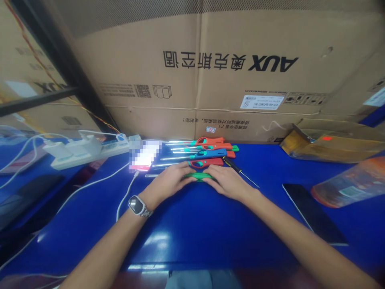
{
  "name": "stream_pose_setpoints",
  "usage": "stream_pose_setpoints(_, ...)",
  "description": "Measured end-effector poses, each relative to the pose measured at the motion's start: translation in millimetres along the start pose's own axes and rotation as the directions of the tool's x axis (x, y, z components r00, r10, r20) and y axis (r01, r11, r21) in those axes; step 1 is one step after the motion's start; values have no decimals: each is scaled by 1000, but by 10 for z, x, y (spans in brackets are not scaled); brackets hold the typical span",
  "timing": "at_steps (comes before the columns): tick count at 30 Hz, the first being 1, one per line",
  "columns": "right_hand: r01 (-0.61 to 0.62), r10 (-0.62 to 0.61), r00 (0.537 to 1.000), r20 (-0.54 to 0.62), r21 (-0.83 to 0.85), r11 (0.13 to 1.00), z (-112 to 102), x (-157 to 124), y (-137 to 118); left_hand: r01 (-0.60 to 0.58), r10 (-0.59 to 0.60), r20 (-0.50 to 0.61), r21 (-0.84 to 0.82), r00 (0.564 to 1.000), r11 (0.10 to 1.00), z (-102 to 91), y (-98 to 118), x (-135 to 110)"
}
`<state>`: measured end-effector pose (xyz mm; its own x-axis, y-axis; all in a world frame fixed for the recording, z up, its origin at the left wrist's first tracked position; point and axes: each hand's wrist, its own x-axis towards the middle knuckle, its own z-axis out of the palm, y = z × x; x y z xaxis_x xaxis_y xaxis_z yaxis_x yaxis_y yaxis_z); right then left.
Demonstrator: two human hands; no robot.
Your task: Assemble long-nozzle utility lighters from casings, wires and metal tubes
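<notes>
Between the fingers of my left hand (pixel 173 177) and my right hand (pixel 230 182) is a green long-necked lighter (pixel 198 176), low over the blue table. Each hand grips one end of its handle, and a metal tube sticks out past my left hand. Just beyond my fingers, more lighters with metal tubes pointing left lie in a stacked row: a red lighter (pixel 210 162), a blue lighter (pixel 212 153) and an orange lighter (pixel 215 141) among them. A black and yellow screwdriver (pixel 232 163) rests by their handle ends, close to my right hand.
A large cardboard box (pixel 144 48) walls off the back. On the left are a lit phone (pixel 147 155) with a cable and a white power strip (pixel 99 151). A dark phone-like slab (pixel 313 212), a plastic bottle (pixel 351 184) and a brown package (pixel 327 146) lie right.
</notes>
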<state>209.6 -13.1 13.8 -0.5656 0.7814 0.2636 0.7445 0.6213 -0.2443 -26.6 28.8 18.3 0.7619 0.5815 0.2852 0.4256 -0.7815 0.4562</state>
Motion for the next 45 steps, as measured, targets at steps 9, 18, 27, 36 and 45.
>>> stream_pose_setpoints(9,-16,17,1000,21,-51,999,2,7,-1,2,-3,43,21,999,1000,-67,-19,-19)
stream_pose_setpoints(18,-144,152,987,-47,146,979,-9,-8,1,-25,42,-60,267,997,964,-85,70,78)
stream_pose_setpoints(27,-318,437,899,-13,669,672,155,22,-104,270,-406,-718,-304,565,914,161,187,93)
stream_pose_setpoints(36,-267,567,819,88,933,241,356,213,-423,91,-661,27,-994,749,62,391,470,471)
stream_pose_setpoints(45,-169,545,836,-57,919,355,291,180,-246,70,-546,-234,-875,805,479,347,419,719)
